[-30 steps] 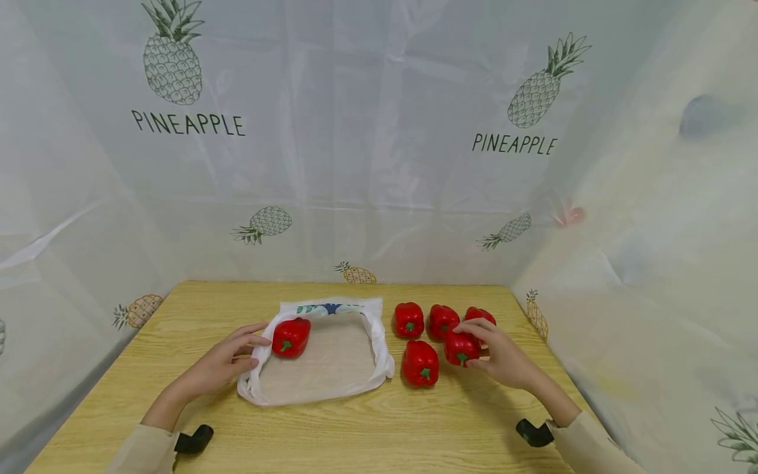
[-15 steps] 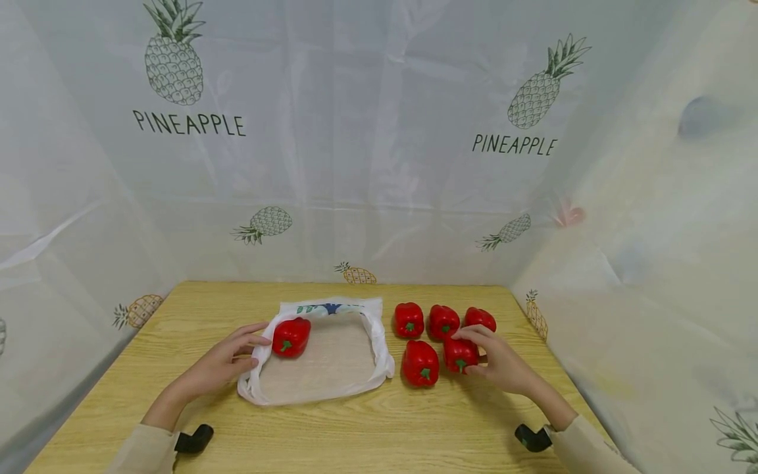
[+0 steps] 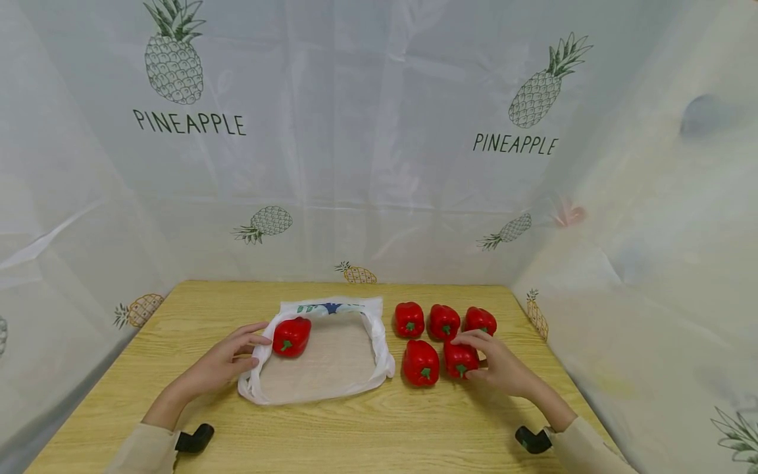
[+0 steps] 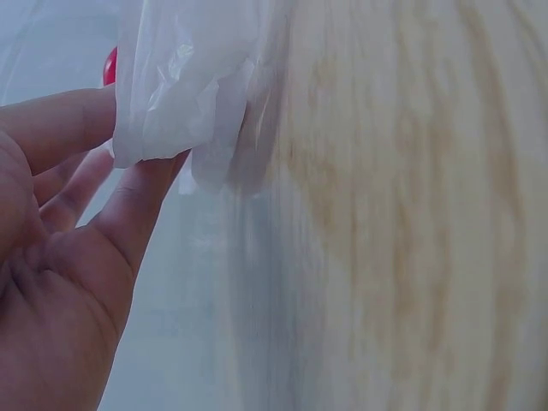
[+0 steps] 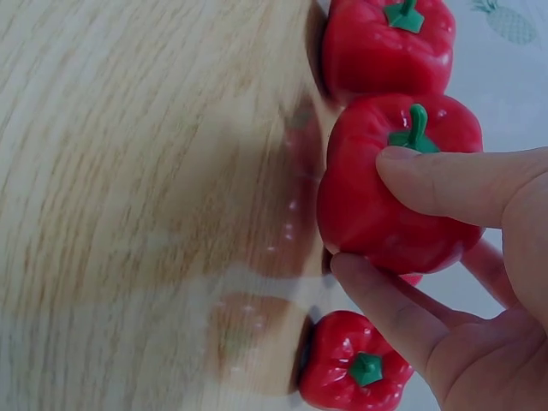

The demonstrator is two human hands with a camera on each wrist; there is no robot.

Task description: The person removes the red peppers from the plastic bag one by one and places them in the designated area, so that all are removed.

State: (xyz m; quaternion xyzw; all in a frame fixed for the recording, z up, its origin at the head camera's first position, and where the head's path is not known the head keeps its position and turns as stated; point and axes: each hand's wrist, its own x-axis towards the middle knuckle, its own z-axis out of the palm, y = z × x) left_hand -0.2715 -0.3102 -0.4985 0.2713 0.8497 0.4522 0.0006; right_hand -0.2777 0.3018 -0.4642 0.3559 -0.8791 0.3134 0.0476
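Note:
My right hand [image 3: 497, 363] grips a red bell pepper [image 5: 390, 201] with a green stem, thumb across its front near the stem and fingers round its other side. In the head view it is at the right end of the front row, close beside another bell pepper [image 3: 421, 363]. At the left, my left hand [image 3: 222, 362] pinches the rim of a white plastic bag [image 4: 184, 81] between thumb and fingers. The bag lies with its mouth spread wide, and one red bell pepper [image 3: 292, 337] rests inside, against its left side.
Three more red bell peppers form a back row: a left one [image 3: 409, 320], a middle one [image 3: 444, 321] and a right one [image 3: 480, 320]. The wooden table [image 3: 331, 438] ends at a hanging curtain [image 3: 379, 164] printed with pineapples.
My right hand has moved slightly down and toward the table's front with the bell pepper, so the back right pepper shows more fully. The left hand and bag stay put.

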